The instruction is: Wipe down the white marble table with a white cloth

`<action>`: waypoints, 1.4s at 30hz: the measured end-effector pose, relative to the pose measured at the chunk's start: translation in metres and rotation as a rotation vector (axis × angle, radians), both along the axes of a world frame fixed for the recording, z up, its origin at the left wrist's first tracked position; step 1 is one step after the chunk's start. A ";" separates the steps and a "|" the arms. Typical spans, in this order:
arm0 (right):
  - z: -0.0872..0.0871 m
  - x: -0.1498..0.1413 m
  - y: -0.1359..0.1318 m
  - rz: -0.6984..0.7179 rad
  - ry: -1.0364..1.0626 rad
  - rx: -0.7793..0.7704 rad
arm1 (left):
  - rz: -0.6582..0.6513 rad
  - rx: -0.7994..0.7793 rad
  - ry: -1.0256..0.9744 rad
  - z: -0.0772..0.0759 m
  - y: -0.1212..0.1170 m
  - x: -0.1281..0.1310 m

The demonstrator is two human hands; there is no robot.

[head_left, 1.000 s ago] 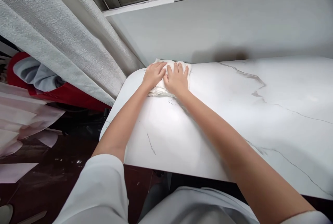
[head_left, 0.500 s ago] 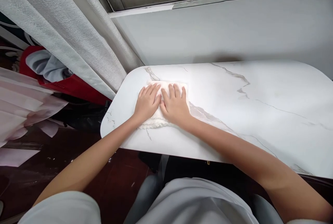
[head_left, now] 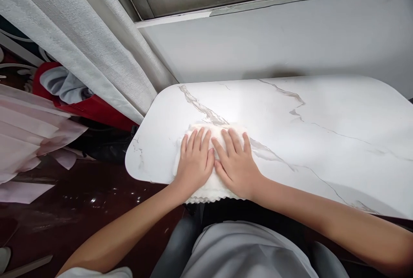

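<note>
A white fluffy cloth (head_left: 213,187) lies on the white marble-patterned table (head_left: 322,153), its scalloped near edge hanging over the table's front edge. Flat on its left part rests my left hand (head_left: 195,159), fingers stretched out. My right hand (head_left: 238,164) presses on the right part with its fingers spread. The two thumbs are close together in the middle of the cloth. Neither hand is closed around anything; the palms hide much of the cloth.
Behind the table stands a pale wall panel (head_left: 258,41) below a window frame. A grey-white curtain (head_left: 106,41) hangs at the left. Beyond it are a red bag (head_left: 106,112) with grey cloth inside and sheer pink fabric (head_left: 32,127). The floor (head_left: 106,192) is dark red and shiny.
Both hands and the cloth have slid towards me and a little to the right, from the middle of the table's left part to its front edge. The hands stay flat.
</note>
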State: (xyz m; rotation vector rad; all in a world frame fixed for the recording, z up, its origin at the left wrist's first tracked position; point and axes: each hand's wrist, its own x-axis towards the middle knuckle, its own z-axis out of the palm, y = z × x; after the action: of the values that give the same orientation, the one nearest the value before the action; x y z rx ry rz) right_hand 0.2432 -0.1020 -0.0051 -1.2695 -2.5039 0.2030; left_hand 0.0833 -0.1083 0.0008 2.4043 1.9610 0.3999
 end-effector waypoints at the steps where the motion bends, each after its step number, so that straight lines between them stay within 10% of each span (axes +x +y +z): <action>1: 0.000 0.005 -0.001 -0.006 -0.005 -0.016 | -0.010 -0.012 -0.005 0.001 -0.001 0.005; 10: 0.006 0.030 0.024 -0.153 -0.051 -0.176 | -0.137 -0.027 -0.060 0.002 0.028 0.041; 30: -0.002 0.003 0.223 -0.317 0.056 -0.024 | -0.077 0.132 -0.236 -0.003 0.243 0.034; 42: -0.003 0.042 0.253 -0.321 0.084 0.007 | -0.047 0.123 -0.124 -0.004 0.271 0.076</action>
State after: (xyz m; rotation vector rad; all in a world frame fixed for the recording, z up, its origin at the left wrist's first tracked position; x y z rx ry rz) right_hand 0.2852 0.1514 -0.0080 -1.6003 -2.1913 0.1662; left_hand 0.1595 0.1625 -0.0029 2.4253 1.8774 0.6694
